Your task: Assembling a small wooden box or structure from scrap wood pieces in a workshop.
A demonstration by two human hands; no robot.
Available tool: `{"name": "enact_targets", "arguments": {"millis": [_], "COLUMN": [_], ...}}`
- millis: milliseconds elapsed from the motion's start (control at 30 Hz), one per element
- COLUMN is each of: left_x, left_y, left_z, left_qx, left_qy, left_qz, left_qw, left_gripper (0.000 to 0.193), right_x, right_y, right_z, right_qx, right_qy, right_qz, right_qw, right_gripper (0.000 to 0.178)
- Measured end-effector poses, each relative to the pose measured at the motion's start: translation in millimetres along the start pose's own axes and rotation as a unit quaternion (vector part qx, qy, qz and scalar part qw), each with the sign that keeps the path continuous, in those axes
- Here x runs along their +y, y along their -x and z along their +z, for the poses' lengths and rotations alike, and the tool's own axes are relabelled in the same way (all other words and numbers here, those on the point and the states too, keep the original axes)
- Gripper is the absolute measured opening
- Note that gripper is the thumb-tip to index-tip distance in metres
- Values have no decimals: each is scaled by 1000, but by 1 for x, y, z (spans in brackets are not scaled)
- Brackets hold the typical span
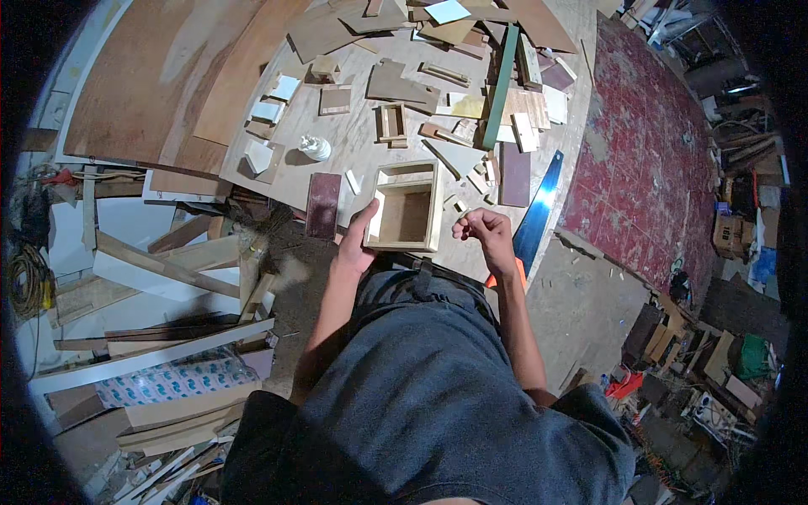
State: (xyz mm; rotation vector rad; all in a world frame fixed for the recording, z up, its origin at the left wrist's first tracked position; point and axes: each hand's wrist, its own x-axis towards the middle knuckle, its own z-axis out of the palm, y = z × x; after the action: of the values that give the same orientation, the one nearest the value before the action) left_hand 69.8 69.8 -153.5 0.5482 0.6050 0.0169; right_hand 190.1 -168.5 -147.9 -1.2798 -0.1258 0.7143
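Observation:
My left hand (357, 242) grips the left wall of a small open wooden box (435, 206) at the near edge of the workbench. The box is tilted so that its inside shows, with a divider setting off a narrow compartment at the far end. Just right of the box, my right hand (488, 234) is raised with thumb and fingers pinched together; whatever may be between the fingertips is too small to tell. Small wood offcuts (455, 204) lie beside that hand. A handsaw (536, 220) with an orange handle rests to its right, partly behind the wrist.
The workbench (286, 181) carries a white bottle (315, 149), a dark red board (323, 205), a long green strip (502, 88), a small wooden frame (391, 125) and many scraps. Large plywood sheets (143, 76) lean at the left. Timber is piled on the floor on both sides.

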Motion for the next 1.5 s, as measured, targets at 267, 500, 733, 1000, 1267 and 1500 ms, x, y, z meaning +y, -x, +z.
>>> {"name": "enact_targets", "arguments": {"millis": [267, 500, 733, 1000, 1267, 1500], "left_x": [-5, -32, -67, -83, -71, -72], "left_y": [-3, -44, -105, -140, -140, -145], "left_z": [-9, -59, -107, -143, -116, -143], "left_qx": [8, 87, 87, 62, 69, 145], "left_qy": [-80, -188, -299, -426, -498, -601], "left_qz": [35, 21, -2, 44, 167, 242], "left_qw": [996, 978, 950, 902, 848, 748], "left_gripper": [42, 43, 34, 35, 29, 39], "right_x": [12, 58, 118, 132, 151, 155], "right_y": [-4, -8, 18, 50, 37, -1], "right_z": [15, -28, -97, -111, -111, -111], "right_qx": [63, 119, 241, 228, 242, 183], "right_qy": [-41, 46, -47, -70, -6, 240], "right_qz": [13, 69, 202, 234, 256, 164], "right_qw": [997, 989, 948, 943, 936, 939], "right_gripper": [18, 26, 27, 20, 27, 21]}}
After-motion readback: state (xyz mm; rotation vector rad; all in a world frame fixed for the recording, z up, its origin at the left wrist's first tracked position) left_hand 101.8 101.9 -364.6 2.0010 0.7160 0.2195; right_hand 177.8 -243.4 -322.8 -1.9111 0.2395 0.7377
